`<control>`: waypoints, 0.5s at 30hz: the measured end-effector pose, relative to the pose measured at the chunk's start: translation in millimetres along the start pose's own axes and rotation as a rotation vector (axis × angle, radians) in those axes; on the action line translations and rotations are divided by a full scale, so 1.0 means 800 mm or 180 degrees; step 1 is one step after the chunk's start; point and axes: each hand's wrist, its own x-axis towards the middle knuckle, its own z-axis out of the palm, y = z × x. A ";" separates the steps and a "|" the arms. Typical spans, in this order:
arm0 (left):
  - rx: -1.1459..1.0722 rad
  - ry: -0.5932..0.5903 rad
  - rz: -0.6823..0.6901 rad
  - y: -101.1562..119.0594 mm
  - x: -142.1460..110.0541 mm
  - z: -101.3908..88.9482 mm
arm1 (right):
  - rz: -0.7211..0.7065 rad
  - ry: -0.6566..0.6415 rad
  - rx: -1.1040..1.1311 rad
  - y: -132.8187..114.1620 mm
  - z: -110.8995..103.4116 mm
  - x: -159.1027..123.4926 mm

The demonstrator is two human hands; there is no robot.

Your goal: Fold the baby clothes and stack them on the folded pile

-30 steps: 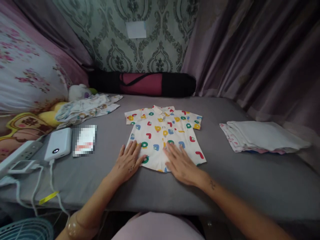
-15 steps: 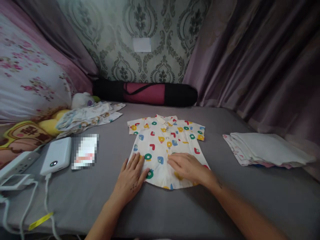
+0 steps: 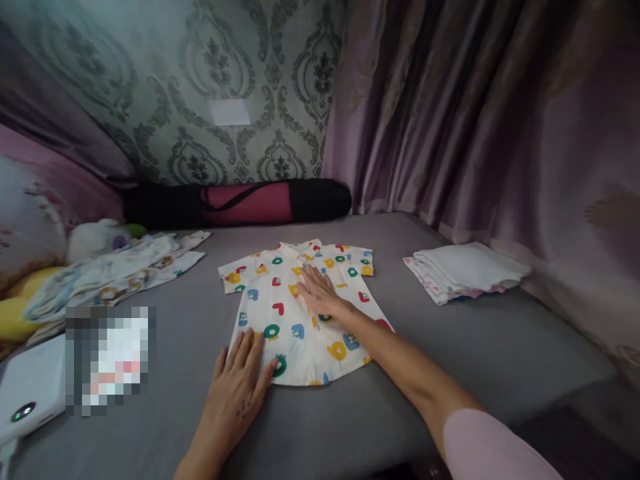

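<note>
A small white short-sleeved shirt (image 3: 295, 353) with a collar and a colourful letter-like print lies spread flat on the grey sheet (image 3: 500, 347). Its collar points away from me. My left hand (image 3: 240, 380) is open, with its fingers resting on the shirt's lower left edge. My right hand (image 3: 320, 293) lies open on the upper middle of the front, just below the collar, fingers outstretched. That hand and forearm cover part of the button line and the lower right side of the shirt.
Folded white cloths (image 3: 470, 267) are stacked at the right. Printed clothes (image 3: 120, 267) and a plush toy (image 3: 95, 241) lie at the left, with a white power bank (image 3: 35, 387) nearer. A black and red long bag (image 3: 250, 203) lies along the wall.
My right hand has slid up the shirt from its lower part to just below the collar, its fingers now more spread. My left hand stays at the lower left edge. The view has turned right.
</note>
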 end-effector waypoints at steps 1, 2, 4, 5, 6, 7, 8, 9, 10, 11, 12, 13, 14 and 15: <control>0.0042 0.0039 -0.0015 0.000 -0.001 0.001 | 0.0001 0.0054 0.0072 -0.003 -0.005 -0.017; 0.0087 0.0082 -0.0020 0.000 -0.002 0.002 | -0.0068 0.0172 0.0065 -0.007 -0.008 -0.036; 0.0152 0.0101 0.0058 0.001 -0.003 0.004 | -0.0433 0.0387 -0.0113 -0.013 -0.004 -0.079; 0.0167 0.0053 0.0138 0.001 -0.002 0.004 | -0.0537 0.0385 -0.0149 -0.016 0.002 -0.100; 0.0174 -0.0037 0.0227 0.001 0.000 0.003 | -0.0626 0.0309 -0.0166 -0.018 0.010 -0.118; 0.0179 -0.0164 0.0310 0.002 0.002 -0.001 | -0.0687 0.0244 -0.0172 -0.019 0.017 -0.132; 0.0189 -0.0308 0.0371 0.003 0.005 -0.006 | -0.0717 0.0168 -0.0146 -0.020 0.022 -0.142; 0.0208 -0.0452 0.0402 0.003 0.010 -0.013 | -0.0740 0.0092 -0.0089 -0.021 0.025 -0.148; 0.0228 -0.0595 0.0425 0.004 0.015 -0.023 | -0.0754 0.0024 0.0006 -0.021 0.024 -0.150; 0.0237 -0.0732 0.0462 0.004 0.021 -0.033 | -0.0753 -0.0013 0.0139 -0.019 0.020 -0.149; 0.0226 -0.0861 0.0526 0.004 0.028 -0.045 | -0.0747 -0.0005 0.0297 -0.016 0.013 -0.147; 0.0189 -0.0984 0.0620 0.003 0.036 -0.056 | -0.0710 0.0083 0.0452 -0.010 0.004 -0.144; 0.0131 -0.1118 0.0736 0.001 0.044 -0.067 | -0.0613 0.0262 0.0578 -0.002 -0.007 -0.141; 0.0066 -0.1256 0.0855 0.000 0.053 -0.077 | -0.0436 0.0502 0.0655 0.009 -0.018 -0.140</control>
